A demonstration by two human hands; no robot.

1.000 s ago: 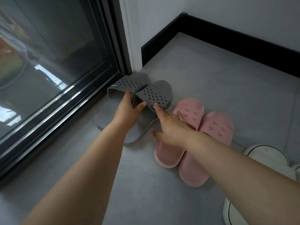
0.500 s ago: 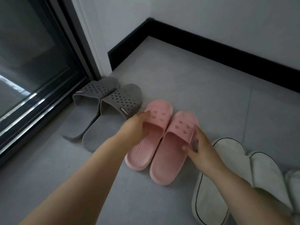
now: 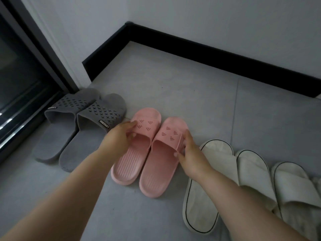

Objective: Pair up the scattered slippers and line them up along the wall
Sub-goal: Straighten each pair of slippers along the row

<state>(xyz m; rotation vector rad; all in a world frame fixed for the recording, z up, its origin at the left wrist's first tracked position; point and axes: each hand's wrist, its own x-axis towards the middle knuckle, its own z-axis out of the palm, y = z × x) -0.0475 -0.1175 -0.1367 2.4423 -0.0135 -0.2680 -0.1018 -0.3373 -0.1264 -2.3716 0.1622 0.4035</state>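
Note:
Two pink slippers lie side by side on the grey floor, toes toward the far wall. My left hand point(image 3: 119, 138) grips the strap edge of the left pink slipper point(image 3: 137, 150). My right hand point(image 3: 191, 152) pinches the outer strap edge of the right pink slipper point(image 3: 161, 164). A grey pair sits to the left, the left grey slipper point(image 3: 57, 129) touching the right grey slipper point(image 3: 90, 134). To the right lie white slippers with dark piping point(image 3: 205, 185), partly covered by my right forearm.
A dark sliding glass door point(image 3: 20, 80) and its track run along the left. A black baseboard point(image 3: 208, 54) lines the white walls beyond the slippers. More white slippers point(image 3: 291, 192) reach the right edge. Bare grey tile point(image 3: 199, 94) lies between slippers and wall.
My hands left the grey pair and moved right to the pink pair, taking hold of its straps. The view shifted right, showing more white slippers.

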